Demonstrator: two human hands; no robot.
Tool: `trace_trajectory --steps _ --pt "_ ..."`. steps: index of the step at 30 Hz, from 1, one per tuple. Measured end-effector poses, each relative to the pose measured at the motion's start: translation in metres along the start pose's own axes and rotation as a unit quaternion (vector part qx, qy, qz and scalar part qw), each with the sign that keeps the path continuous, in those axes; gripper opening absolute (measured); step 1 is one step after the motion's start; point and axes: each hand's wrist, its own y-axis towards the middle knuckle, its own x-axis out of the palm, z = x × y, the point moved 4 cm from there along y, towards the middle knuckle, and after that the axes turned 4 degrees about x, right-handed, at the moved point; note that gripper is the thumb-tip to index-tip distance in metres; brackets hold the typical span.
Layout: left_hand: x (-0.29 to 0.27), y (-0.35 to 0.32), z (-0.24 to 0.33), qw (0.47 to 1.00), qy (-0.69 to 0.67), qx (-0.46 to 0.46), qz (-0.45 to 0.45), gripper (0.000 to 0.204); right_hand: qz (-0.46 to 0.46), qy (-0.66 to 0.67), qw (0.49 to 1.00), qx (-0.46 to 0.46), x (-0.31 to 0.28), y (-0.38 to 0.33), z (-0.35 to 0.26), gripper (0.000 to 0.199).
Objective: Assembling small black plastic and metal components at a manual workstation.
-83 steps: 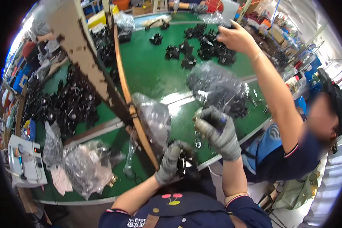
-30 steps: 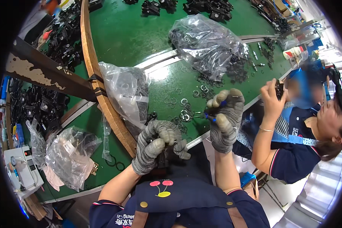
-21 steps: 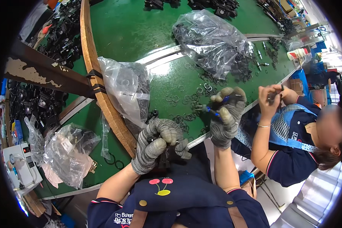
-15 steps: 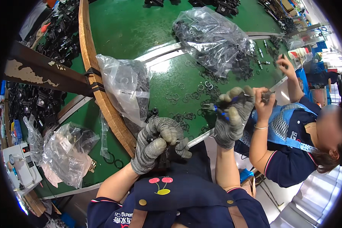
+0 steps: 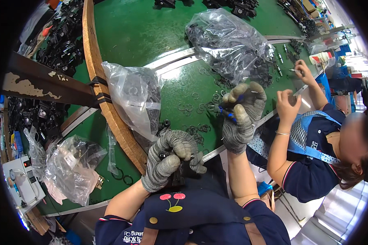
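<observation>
A dark, mostly hidden part (image 5: 176, 176) sits low in front of the apron, inside the curled left hand (image 5: 167, 159) in its grey striped knit glove; the fingers close around it, and a small bright metal end shows by the fingertips. That hand is almost where it was half a second ago, while the right hand (image 5: 245, 116), gloved alike, has shifted left and away from the body, its fingers bent around a slim blue-handled tool with a dark metal tip (image 5: 228, 115). The tip now points in among the thin dark open rings (image 5: 201, 128) scattered on the glossy green tabletop (image 5: 139, 41); whether it touches one cannot be told. The change seems to put the working motion on the ring side, with the part merely kept steady, and the two are well apart. Beyond the rings lies a clear plastic bag of black pieces (image 5: 229, 45), and left of them another cloudy plastic bag (image 5: 131, 96) by the brown wooden strip (image 5: 95, 61). On the right, a co-worker's bare hands (image 5: 288, 105) have also parted, one pinching a slim bright piece (image 5: 292, 70)
</observation>
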Motion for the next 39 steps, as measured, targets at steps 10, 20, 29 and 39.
trace_trajectory --steps 10,20,29,39 --pt "-0.003 -0.001 0.001 1.000 0.017 -0.003 0.014 0.032 0.058 -0.060 0.995 -0.047 -0.015 -0.033 -0.024 0.067" --pt "-0.001 0.001 0.000 1.000 -0.005 -0.019 0.023 0.030 0.172 -0.060 0.978 -0.101 -0.030 -0.063 -0.021 0.061" --pt "0.003 0.002 -0.002 0.999 -0.015 -0.012 0.032 0.028 0.194 -0.075 0.970 -0.124 -0.032 -0.066 -0.017 0.060" --pt "0.001 -0.001 0.004 0.997 0.062 -0.012 0.036 0.028 0.198 -0.083 0.976 -0.028 -0.029 -0.047 -0.022 0.056"
